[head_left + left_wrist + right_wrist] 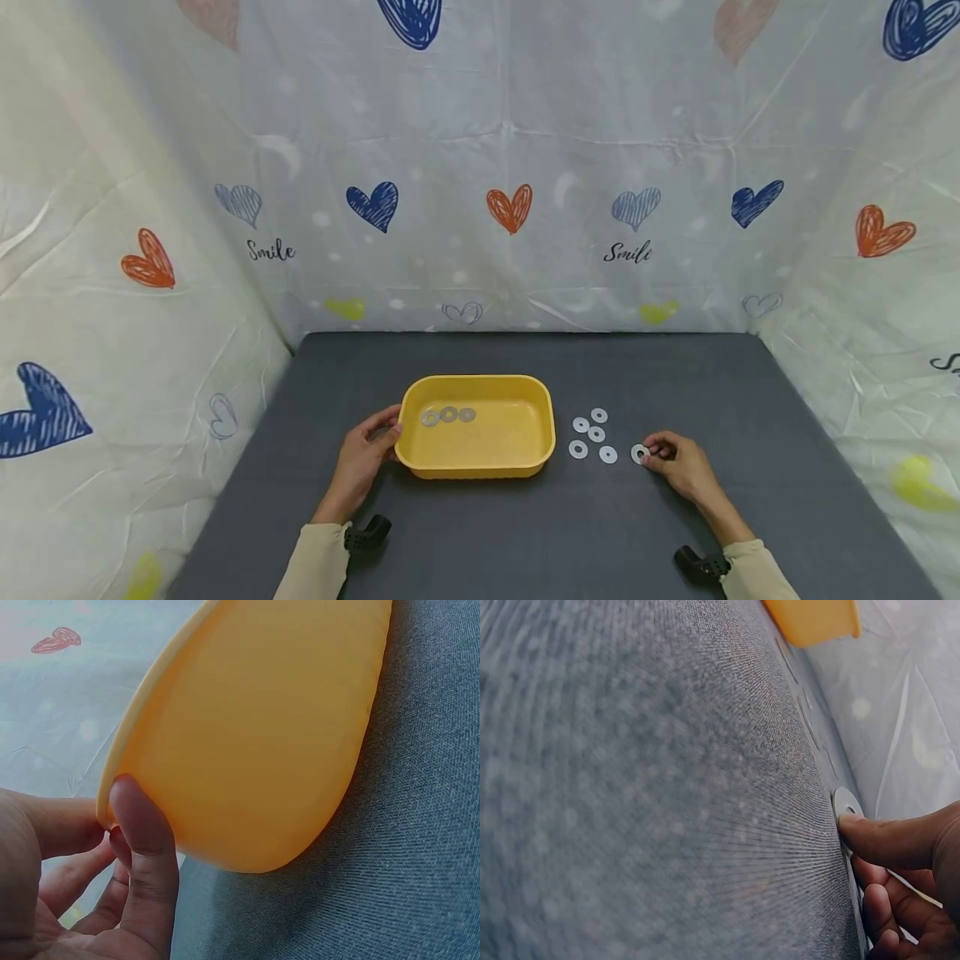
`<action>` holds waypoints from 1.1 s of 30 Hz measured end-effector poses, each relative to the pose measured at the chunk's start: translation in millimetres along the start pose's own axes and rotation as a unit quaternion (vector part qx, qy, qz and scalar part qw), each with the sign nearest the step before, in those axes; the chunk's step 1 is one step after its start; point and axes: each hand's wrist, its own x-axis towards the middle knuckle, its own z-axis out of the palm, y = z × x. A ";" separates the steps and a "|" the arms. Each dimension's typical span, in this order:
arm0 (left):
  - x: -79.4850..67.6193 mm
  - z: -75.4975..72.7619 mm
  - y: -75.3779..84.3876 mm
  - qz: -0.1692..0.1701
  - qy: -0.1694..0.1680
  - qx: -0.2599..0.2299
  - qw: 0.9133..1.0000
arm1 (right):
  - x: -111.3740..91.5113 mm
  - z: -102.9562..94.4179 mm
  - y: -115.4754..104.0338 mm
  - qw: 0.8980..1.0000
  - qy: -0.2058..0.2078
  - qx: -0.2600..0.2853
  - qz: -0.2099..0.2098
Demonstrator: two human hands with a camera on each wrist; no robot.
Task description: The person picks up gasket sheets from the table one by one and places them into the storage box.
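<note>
A yellow plastic tray (480, 450) stands on the dark grey table, with 3 flat metal washers (448, 414) lying inside toward its back left. My left hand (363, 457) pinches the tray's left rim between thumb and fingers; the left wrist view shows that grip on the yellow wall (255, 735) up close. To the right of the tray, my right hand (681, 467) pinches a washer (639, 453) by its edge. In the right wrist view this washer (846, 802) is tilted up from the cloth under the thumb.
Several loose washers (596, 434) lie flat between the tray and my right hand. The grey table (480, 542) reaches back to a white curtain (450, 275) printed with hearts, which also hangs along both sides.
</note>
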 end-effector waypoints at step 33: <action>-2.7 -2.7 2.6 0.008 0.000 -0.001 1.000 | -8.3 3.8 -26.1 0.986 0.033 0.150 0.066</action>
